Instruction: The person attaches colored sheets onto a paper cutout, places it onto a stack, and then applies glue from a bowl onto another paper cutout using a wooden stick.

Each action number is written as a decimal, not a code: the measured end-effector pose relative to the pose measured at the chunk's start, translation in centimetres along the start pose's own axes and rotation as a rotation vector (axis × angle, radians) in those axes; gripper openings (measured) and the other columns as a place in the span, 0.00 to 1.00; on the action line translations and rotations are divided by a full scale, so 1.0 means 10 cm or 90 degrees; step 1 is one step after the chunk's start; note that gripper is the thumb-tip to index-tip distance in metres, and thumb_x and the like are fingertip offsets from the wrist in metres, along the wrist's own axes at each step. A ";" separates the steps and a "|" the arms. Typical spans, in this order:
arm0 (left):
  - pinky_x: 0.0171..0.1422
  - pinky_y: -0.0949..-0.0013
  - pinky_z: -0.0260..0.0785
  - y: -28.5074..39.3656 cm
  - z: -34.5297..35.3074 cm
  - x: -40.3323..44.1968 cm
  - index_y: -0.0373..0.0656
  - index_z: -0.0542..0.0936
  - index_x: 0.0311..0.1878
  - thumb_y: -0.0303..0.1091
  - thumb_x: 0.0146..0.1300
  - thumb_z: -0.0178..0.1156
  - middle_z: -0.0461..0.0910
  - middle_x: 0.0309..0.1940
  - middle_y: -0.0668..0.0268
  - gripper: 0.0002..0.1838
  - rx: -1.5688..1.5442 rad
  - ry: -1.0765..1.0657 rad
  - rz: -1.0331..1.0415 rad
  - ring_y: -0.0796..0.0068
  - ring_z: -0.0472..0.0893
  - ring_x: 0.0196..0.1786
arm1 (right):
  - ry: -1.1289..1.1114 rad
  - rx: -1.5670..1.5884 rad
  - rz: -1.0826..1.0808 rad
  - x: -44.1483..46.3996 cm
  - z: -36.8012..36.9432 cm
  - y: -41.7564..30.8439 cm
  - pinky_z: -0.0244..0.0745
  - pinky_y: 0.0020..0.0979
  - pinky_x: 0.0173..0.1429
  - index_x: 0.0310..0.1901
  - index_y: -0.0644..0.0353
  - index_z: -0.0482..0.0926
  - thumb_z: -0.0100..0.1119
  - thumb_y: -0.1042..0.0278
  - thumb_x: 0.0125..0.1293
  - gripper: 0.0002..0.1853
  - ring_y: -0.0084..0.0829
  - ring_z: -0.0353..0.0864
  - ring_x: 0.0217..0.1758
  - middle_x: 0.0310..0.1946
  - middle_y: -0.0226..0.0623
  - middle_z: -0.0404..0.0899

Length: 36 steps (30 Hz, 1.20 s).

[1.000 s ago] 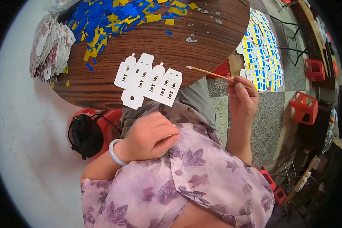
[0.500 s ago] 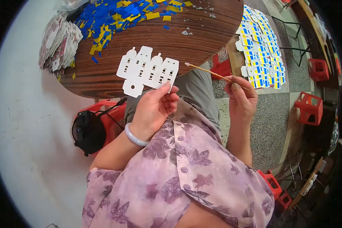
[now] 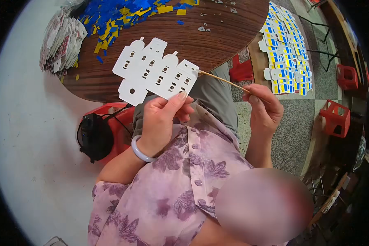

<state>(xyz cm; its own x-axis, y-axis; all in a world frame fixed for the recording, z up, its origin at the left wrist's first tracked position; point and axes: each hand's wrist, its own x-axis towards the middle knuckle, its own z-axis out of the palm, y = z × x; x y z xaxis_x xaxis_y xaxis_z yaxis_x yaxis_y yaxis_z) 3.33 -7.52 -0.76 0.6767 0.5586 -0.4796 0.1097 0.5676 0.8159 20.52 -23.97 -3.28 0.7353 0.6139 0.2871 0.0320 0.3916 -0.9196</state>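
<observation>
A flat white die-cut card [image 3: 151, 69] with small printed marks and slots is pinched at its lower right edge by my left hand [image 3: 164, 119], thumb on top. It is raised off the table's near edge. My right hand [image 3: 262, 108] grips a thin wooden stick [image 3: 225, 80] between thumb and fingers. The stick's pale tip is at the card's upper right corner; whether it touches cannot be made out. Blue and yellow pieces [image 3: 119, 18] lie heaped on the dark wooden table [image 3: 209, 45] beyond the card.
A pile of printed cards [image 3: 63, 45] sits at the table's left. Many cards with blue and yellow patches [image 3: 289, 53] cover a surface to the right. Red stools [image 3: 336, 118] stand on the floor at right. A black bag [image 3: 95, 137] rests on a red seat at left.
My left hand has gone from a closed pose near my body to the card's lower edge and lifted the card. The stick's tip and the card's corner have come together.
</observation>
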 end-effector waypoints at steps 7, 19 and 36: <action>0.32 0.75 0.71 -0.02 -0.02 -0.01 0.32 0.82 0.38 0.35 0.67 0.57 0.82 0.27 0.61 0.13 0.025 -0.003 0.025 0.76 0.80 0.28 | -0.016 -0.049 -0.023 -0.02 0.04 -0.08 0.76 0.25 0.47 0.43 0.71 0.79 0.53 0.88 0.62 0.10 0.31 0.81 0.43 0.43 0.50 0.79; 0.32 0.77 0.70 0.02 -0.01 -0.05 0.31 0.82 0.38 0.36 0.68 0.55 0.82 0.26 0.62 0.15 0.058 0.006 0.046 0.79 0.77 0.26 | -0.048 -0.193 -0.069 -0.02 0.13 -0.24 0.74 0.23 0.47 0.41 0.70 0.80 0.55 0.91 0.58 0.10 0.31 0.81 0.44 0.42 0.50 0.80; 0.33 0.76 0.71 0.01 -0.03 -0.05 0.32 0.82 0.38 0.34 0.68 0.55 0.82 0.28 0.63 0.13 0.068 -0.004 0.043 0.79 0.79 0.29 | -0.029 -0.155 -0.063 -0.02 0.15 -0.24 0.74 0.22 0.45 0.40 0.70 0.80 0.56 0.90 0.59 0.09 0.31 0.81 0.42 0.41 0.50 0.80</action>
<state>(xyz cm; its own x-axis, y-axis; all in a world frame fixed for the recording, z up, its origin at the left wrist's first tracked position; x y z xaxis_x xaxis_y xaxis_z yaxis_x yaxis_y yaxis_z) 2.76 -7.58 -0.58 0.6894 0.5894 -0.4211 0.1412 0.4607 0.8762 19.33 -24.01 -0.69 0.6900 0.6130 0.3850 0.2682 0.2774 -0.9225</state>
